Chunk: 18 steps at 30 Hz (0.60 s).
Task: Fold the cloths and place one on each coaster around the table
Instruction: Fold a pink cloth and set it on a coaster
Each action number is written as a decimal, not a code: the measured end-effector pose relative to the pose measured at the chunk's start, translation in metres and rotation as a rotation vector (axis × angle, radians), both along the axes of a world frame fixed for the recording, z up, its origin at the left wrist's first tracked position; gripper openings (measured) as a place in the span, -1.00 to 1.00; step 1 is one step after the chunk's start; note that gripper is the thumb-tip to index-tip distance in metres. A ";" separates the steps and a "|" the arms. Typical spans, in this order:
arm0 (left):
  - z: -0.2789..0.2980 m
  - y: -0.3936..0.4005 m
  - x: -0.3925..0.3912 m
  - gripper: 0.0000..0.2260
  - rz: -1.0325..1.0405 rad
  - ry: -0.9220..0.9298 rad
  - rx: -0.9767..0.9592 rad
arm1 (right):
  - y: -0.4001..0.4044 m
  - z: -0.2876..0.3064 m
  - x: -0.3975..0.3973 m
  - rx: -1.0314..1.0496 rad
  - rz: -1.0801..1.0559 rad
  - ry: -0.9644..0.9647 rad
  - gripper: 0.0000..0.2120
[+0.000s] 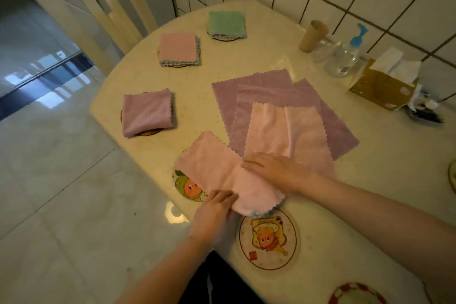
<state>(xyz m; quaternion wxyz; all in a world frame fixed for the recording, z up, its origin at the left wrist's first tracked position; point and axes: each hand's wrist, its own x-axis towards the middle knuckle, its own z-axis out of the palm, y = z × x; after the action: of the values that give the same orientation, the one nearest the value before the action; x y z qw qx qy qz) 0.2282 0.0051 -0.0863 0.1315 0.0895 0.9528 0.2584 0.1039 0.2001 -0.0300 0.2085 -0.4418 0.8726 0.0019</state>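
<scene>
A pink cloth [217, 170] lies partly folded near the table's front edge, one end over a cartoon coaster [187, 186]. My left hand [214, 215] pinches its near edge. My right hand [271, 170] presses flat on its middle. Another pink cloth [291, 131] lies on two spread purple cloths [259, 91]. Folded cloths sit on coasters: purple [146, 112], pink [179, 49], green [225, 23]. A bare cartoon coaster [269, 239] lies just below the pink cloth.
A cream round table [382, 180] stands against a tiled wall. At the right back are a paper cup [313, 36], a pump bottle [345, 54] and a tissue box [385, 81]. More coasters show at the right edge [452, 175] and bottom [355, 295]. A chair [103, 7] stands behind.
</scene>
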 end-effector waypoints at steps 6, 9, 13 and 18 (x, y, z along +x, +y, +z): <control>0.002 -0.007 0.002 -0.67 0.175 -0.047 0.232 | -0.005 -0.029 -0.044 0.161 0.400 0.033 -0.47; 0.006 -0.012 -0.003 -0.78 0.445 -0.163 0.469 | -0.011 -0.040 -0.054 0.049 0.264 -0.089 -0.55; 0.011 -0.023 -0.023 -0.77 0.921 -0.287 0.844 | -0.029 -0.047 -0.059 -0.207 -0.147 -0.350 -0.94; 0.005 -0.045 -0.051 -0.68 1.168 -0.417 0.921 | -0.064 -0.049 -0.063 -0.331 -0.518 -0.373 -0.85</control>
<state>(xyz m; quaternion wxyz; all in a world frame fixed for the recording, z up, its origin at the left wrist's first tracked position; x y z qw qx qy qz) 0.1771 -0.0399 -0.0809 0.1001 -0.4327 0.5972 0.6679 0.0407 0.1361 -0.0786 0.2834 -0.2266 0.8909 -0.2733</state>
